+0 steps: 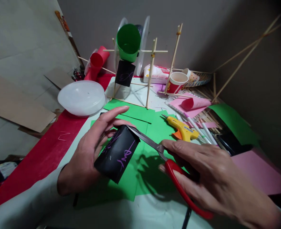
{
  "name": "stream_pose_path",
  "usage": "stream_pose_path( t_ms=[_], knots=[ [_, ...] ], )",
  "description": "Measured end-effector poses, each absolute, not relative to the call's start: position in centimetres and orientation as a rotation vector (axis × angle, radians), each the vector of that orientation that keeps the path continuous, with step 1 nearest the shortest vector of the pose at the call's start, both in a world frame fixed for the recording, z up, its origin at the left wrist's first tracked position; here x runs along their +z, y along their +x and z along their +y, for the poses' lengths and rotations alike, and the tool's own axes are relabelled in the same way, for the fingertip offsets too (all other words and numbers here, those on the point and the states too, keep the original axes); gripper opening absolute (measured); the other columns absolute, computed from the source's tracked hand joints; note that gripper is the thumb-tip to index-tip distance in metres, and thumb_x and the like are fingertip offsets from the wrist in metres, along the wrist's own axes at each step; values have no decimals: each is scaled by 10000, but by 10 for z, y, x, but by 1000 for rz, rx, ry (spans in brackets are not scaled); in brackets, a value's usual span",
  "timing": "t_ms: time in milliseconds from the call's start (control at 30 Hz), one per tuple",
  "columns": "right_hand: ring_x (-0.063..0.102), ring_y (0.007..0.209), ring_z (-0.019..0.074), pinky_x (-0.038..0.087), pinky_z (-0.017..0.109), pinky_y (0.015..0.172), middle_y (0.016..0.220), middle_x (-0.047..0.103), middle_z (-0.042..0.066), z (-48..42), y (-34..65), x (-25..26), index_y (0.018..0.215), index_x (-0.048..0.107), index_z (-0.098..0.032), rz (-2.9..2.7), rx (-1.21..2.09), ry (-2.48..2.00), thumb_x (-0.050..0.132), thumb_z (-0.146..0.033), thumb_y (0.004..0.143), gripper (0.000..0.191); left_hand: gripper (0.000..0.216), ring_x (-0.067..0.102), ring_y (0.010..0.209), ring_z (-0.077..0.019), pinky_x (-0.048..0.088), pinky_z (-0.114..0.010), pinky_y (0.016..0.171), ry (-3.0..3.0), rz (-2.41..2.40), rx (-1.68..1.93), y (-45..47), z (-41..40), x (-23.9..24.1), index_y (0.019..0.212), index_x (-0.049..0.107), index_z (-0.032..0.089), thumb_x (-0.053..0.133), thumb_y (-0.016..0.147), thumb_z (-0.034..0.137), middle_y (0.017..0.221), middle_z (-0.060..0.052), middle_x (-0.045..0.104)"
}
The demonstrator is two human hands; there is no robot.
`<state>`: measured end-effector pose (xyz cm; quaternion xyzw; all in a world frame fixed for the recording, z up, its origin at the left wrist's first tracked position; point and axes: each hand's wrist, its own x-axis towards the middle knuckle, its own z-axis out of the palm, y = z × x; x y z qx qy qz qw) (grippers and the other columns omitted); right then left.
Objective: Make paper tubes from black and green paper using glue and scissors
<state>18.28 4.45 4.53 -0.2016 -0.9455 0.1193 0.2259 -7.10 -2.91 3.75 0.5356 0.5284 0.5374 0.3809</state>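
My left hand (pixel 87 152) curls around a black paper tube (pixel 117 156) with purple marks on its side. The tube is tilted, its upper end leaning right. In my right hand (pixel 202 171) is a pair of scissors (pixel 152 143) with red handles. Their blades reach to the tube's upper rim, one on its outer edge; whether they cut through the paper I cannot tell. Below both hands lie green paper sheets (pixel 152 178), with a thin black strip (pixel 135 119) on them.
Behind stands a wooden stick frame (pixel 150 76) carrying a green cup (pixel 128 43) and a black paper piece (pixel 125 73). A yellow glue gun (pixel 183 127) lies right, near several pens (pixel 202 130). White plastic lids (pixel 81 97) sit left; a red paper cup (pixel 177 82) stands at the back.
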Motion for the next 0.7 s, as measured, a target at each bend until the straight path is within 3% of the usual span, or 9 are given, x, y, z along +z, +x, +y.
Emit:
stream_pose_path(
  t_ms=[167,433,567,700],
  knots=[
    [649,530,182,456,308,481,739,717,37,47,184,48,1208,556,-173,-2608,326,-552,517,-165,971,240,693,656,1230,-341,544,-424,1023,1648,1461,1322,-78,-31,36,1458,580,339,810,808,269,1328,-66,714],
    [622,556,147,428,267,487,739,669,1,50,184,45,1205,573,-196,-2573,342,-559,586,-128,926,287,769,633,1277,-357,511,-485,1101,1760,1450,1321,-80,-32,33,1475,558,413,816,780,208,1403,-37,666],
    [647,585,143,489,261,534,769,721,11,52,179,47,1144,629,-188,-2411,491,-662,640,-196,938,207,700,635,1279,-364,568,-447,1027,1573,1416,1339,-79,-30,35,1419,619,381,828,765,246,1338,-58,706],
    [495,427,110,421,241,411,576,581,-54,55,172,52,1009,662,-203,-2065,925,-983,687,-342,919,168,595,677,1220,-333,586,-395,997,1367,1269,1348,-78,-25,35,1319,667,338,850,756,284,1239,-82,751]
  ],
)
